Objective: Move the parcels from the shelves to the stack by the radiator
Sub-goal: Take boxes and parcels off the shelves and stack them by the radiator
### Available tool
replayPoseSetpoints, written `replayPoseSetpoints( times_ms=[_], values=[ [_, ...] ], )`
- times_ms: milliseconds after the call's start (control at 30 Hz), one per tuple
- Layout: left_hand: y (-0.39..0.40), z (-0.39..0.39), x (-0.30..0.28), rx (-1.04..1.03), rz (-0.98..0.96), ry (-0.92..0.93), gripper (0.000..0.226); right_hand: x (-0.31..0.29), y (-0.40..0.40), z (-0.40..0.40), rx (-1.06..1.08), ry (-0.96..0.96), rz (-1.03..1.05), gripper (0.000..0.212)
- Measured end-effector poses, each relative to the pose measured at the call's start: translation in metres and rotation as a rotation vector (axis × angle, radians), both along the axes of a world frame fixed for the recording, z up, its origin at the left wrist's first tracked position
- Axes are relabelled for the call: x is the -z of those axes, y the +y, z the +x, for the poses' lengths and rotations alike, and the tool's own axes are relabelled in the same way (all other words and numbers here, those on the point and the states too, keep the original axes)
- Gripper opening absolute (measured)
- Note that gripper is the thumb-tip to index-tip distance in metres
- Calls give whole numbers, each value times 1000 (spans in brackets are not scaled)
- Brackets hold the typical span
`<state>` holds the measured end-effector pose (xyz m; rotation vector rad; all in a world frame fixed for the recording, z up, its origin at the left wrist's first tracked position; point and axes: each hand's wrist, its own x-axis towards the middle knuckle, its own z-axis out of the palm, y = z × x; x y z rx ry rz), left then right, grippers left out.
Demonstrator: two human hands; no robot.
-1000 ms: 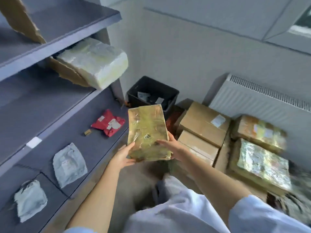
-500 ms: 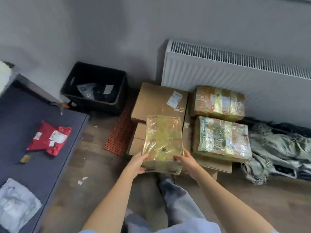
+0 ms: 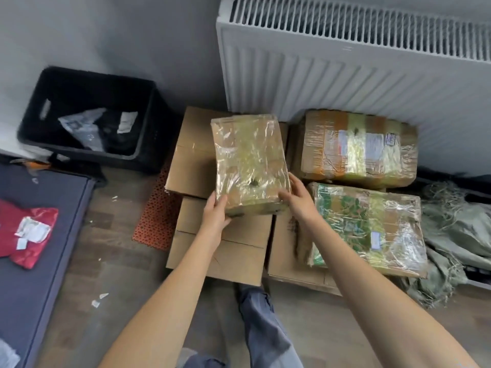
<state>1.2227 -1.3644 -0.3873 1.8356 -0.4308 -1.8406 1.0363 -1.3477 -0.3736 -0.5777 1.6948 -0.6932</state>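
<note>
A brown parcel wrapped in clear film (image 3: pixel 248 160) is above the plain cardboard boxes (image 3: pixel 220 251) of the stack below the white radiator (image 3: pixel 345 70). My left hand (image 3: pixel 215 216) grips its near left corner and my right hand (image 3: pixel 297 197) holds its near right side. Two more film-wrapped parcels lie to the right: one against the radiator (image 3: pixel 358 150), one with green print (image 3: pixel 366 229) nearer me. At the left, a red parcel (image 3: pixel 26 235) lies on the dark grey shelf (image 3: pixel 39 288).
A black crate (image 3: pixel 87 118) with papers stands against the wall at the left. An orange mat (image 3: pixel 156 221) lies beside the boxes. Grey-green fabric (image 3: pixel 457 240) is heaped on the floor at the right. My leg (image 3: pixel 263 322) is below the stack.
I have turned from the shelves to the radiator and moved closer. The wrapped parcel has travelled forward in both hands and is now over the cardboard boxes.
</note>
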Motion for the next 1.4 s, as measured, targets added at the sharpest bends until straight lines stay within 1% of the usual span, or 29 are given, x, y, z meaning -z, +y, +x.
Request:
replayPoseSetpoints(
  times_ms=[67,100,133,200,300,400,467,567,667,700,767,800,833,900,967,1033,1133,1200,1233,1333,1400],
  values=[
    [-9,-14,10,-165,14,74,57,2,-24,-1,11,40,-80,54],
    [-11,-23,14,-221,31,115,56,4,-33,0,27,56,-110,54],
    [-10,-33,16,-234,57,139,54,6,-40,1,46,62,-118,56],
    [-4,-52,20,-186,130,136,51,15,-46,3,71,37,-72,61],
    [-2,-64,23,-117,214,77,50,32,-45,4,20,39,35,67],
    [-18,-58,28,-119,220,50,54,40,-48,-3,52,66,88,73],
    [-30,-47,31,-122,148,-28,62,42,-54,-11,77,58,104,72],
    [-58,-23,44,-91,-3,-291,75,41,-65,-19,109,-22,69,68],
    [-99,-2,51,-27,-77,-403,85,38,-88,-18,67,-31,28,66],
    [-111,3,50,19,-88,-432,86,39,-95,-14,78,4,19,67],
    [-130,11,46,142,-103,-462,82,39,-98,-2,164,146,59,71],
    [-137,14,44,213,-93,-452,79,41,-92,6,232,155,116,72],
    [-141,16,45,289,-69,-440,77,41,-84,14,277,95,169,72],
    [-142,19,47,375,-22,-439,76,43,-70,26,241,-48,208,71],
    [-138,21,54,278,-15,-450,71,44,-73,20,208,-57,170,67],
    [-131,20,61,114,-7,-381,66,41,-87,3,165,-1,104,63],
    [-123,5,66,-20,-25,-258,67,37,-103,-16,-61,59,84,59],
    [-126,-15,65,-33,-43,-192,70,39,-105,-20,-182,125,54,58],
    [-129,-25,63,-26,-54,-152,71,39,-105,-21,-181,149,24,56],
    [-131,-44,53,32,-102,-51,73,43,-97,-19,-68,161,-39,49],
    [-126,-44,46,68,-109,-29,73,44,-83,-13,-102,187,-45,47]
  ],
)
